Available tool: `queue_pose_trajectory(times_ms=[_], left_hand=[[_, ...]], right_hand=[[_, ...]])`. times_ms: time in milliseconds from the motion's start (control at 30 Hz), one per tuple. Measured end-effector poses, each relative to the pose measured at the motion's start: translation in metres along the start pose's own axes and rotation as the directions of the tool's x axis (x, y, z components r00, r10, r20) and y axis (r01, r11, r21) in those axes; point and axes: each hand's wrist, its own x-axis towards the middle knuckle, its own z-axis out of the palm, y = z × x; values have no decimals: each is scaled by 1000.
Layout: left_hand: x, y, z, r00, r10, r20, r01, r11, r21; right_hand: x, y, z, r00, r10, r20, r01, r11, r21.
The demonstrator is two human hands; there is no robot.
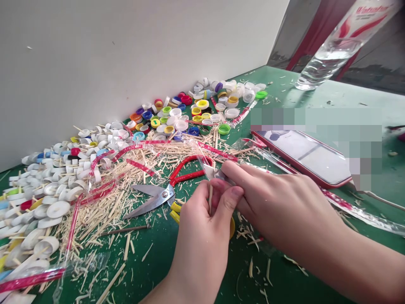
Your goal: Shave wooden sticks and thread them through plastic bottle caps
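Note:
Near the middle, my left hand is closed, with a thin wooden stick between its fingers. My right hand is closed against the left fingertips, its fingers wrapped round something mostly hidden. A clear plastic strip runs up from between the hands; I cannot tell which hand grips it. Just left of the hands lie scissors with spread blades, red on one handle and yellow on the other. Part of a yellow round thing shows under my hands.
Bottle caps in many colours are heaped along the white panel. Wooden sticks and shavings cover the green table, with red-and-clear plastic strips among them. A nail, a phone and a water bottle are also there.

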Motion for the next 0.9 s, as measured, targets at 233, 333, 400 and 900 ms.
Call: queue_pose_trajectory(times_ms=[233,333,400,900], left_hand=[[1,2,0,1000,-3,-2,3,1000,-3],[2,3,1,1000,-11,-9,12,1000,20],[1,4,2,1000,-16,-16,17,999,31],[0,-6,-2,989,64,-131,-80,990,-119]], right_hand=[[-1,-1,-2,1000,7,-27,-8,999,-45],[-1,1,-3,999,-9,-41,7,999,-44],[1,3,-3,997,19,-69,-23,998,-59],[14,9,0,996,11,-90,-5,998,67]])
